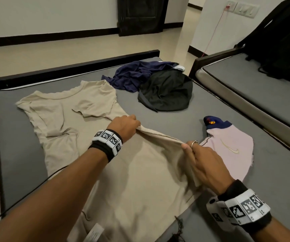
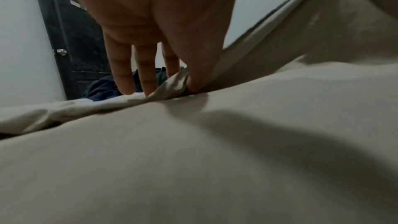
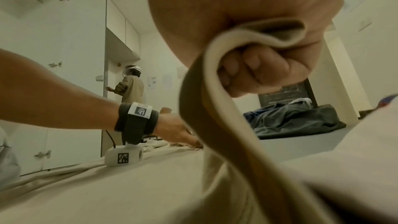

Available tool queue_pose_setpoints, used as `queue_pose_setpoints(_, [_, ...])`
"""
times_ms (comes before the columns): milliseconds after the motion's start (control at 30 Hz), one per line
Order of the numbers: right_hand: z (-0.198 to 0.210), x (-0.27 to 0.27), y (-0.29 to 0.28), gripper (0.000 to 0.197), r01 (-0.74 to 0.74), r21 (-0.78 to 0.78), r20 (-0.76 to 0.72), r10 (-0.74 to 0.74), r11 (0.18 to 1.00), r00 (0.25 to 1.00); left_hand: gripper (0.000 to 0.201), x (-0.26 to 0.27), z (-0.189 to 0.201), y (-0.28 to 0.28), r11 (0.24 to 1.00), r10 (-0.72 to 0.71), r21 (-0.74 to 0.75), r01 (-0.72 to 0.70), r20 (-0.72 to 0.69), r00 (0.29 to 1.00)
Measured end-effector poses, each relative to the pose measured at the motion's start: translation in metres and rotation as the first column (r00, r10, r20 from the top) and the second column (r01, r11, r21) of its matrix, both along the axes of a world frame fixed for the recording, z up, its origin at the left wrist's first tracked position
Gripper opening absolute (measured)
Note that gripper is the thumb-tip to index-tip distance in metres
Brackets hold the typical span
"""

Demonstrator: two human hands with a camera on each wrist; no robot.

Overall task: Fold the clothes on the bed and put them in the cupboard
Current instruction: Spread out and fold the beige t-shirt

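Note:
A beige T-shirt (image 1: 67,119) lies spread across the grey mattress (image 1: 18,154), neck end far from me. My left hand (image 1: 126,126) pinches its right side edge near the sleeve; in the left wrist view the thumb and forefinger of that left hand (image 2: 189,81) nip a fold of the beige T-shirt (image 2: 193,159). My right hand (image 1: 198,159) grips the same edge lower down, lifted off the bed; in the right wrist view the fingers of my right hand (image 3: 254,74) curl round a strip of beige T-shirt (image 3: 215,108). The edge stretches taut between both hands.
A folded pink garment (image 1: 231,151) lies just right of my right hand. A navy cloth (image 1: 132,75) and a black garment (image 1: 166,91) are heaped at the bed's far end. A second bed (image 1: 245,81) with a black bag (image 1: 280,41) stands to the right. White cupboards (image 3: 53,74) and another person (image 3: 131,84) appear in the right wrist view.

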State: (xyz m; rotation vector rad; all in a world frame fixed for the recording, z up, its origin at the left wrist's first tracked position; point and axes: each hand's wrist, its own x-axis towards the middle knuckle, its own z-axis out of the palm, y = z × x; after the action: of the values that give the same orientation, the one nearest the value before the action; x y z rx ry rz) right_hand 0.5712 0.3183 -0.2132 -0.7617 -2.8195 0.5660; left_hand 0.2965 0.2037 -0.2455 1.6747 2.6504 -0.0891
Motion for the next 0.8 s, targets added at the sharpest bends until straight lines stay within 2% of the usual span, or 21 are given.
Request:
queue_pose_setpoints(67, [0.006, -0.001, 0.003, 0.042, -0.086, -0.016, 0.048, 0.086, 0.996, 0.995, 0.032, -0.002, 0.006, 0.000, 0.999, -0.015, -0.045, 0.013, -0.056, 0.998])
queue_pose_setpoints(167, [0.005, -0.001, -0.003, 0.034, -0.271, -0.091, 0.267, 0.286, 0.958, 0.920, 0.034, -0.010, 0.014, -0.003, 0.995, -0.050, -0.094, 0.041, -0.093, 0.994])
queue_pose_setpoints(233, [-0.008, 0.003, -0.011, 0.053, -0.343, -0.192, 0.315, 0.389, 0.919, 0.866, 0.034, -0.018, 0.016, -0.008, 0.988, -0.096, -0.131, 0.079, -0.124, 0.988])
queue_pose_setpoints(333, [-0.027, 0.014, -0.030, 0.071, -0.462, -0.291, 0.273, 0.536, 0.838, 0.799, 0.035, -0.022, 0.017, -0.014, 0.971, -0.150, -0.201, 0.126, -0.107, 0.983])
queue_pose_setpoints(500, [-0.027, 0.027, -0.054, 0.067, -0.484, -0.458, 0.240, 0.628, 0.746, 0.740, 0.044, -0.015, 0.013, -0.022, 0.973, -0.136, -0.206, 0.100, -0.165, 0.977])
queue_pose_setpoints(567, [-0.019, 0.027, -0.051, 0.059, -0.457, -0.533, 0.137, 0.605, 0.712, 0.784, 0.043, -0.008, 0.011, -0.027, 0.979, -0.090, -0.195, 0.058, -0.155, 0.984])
queue_pose_setpoints(600, [-0.015, 0.026, -0.044, 0.053, -0.447, -0.495, 0.110, 0.564, 0.745, 0.818, 0.041, -0.005, 0.011, -0.029, 0.984, -0.064, -0.176, 0.036, -0.157, 0.986])
queue_pose_setpoints(667, [-0.010, 0.028, -0.026, 0.051, -0.442, -0.315, 0.141, 0.502, 0.840, 0.853, 0.037, 0.006, 0.010, -0.031, 0.991, -0.012, -0.135, -0.012, -0.170, 0.985])
queue_pose_setpoints(733, [-0.011, 0.033, -0.008, 0.060, -0.420, -0.175, 0.283, 0.455, 0.890, 0.845, 0.036, 0.018, 0.008, -0.031, 0.996, 0.043, -0.065, -0.054, -0.159, 0.986])
queue_pose_setpoints(800, [-0.018, 0.041, 0.001, 0.066, -0.339, -0.150, 0.422, 0.370, 0.929, 0.828, 0.034, 0.036, 0.004, -0.031, 0.998, 0.063, 0.032, -0.061, -0.094, 0.994])
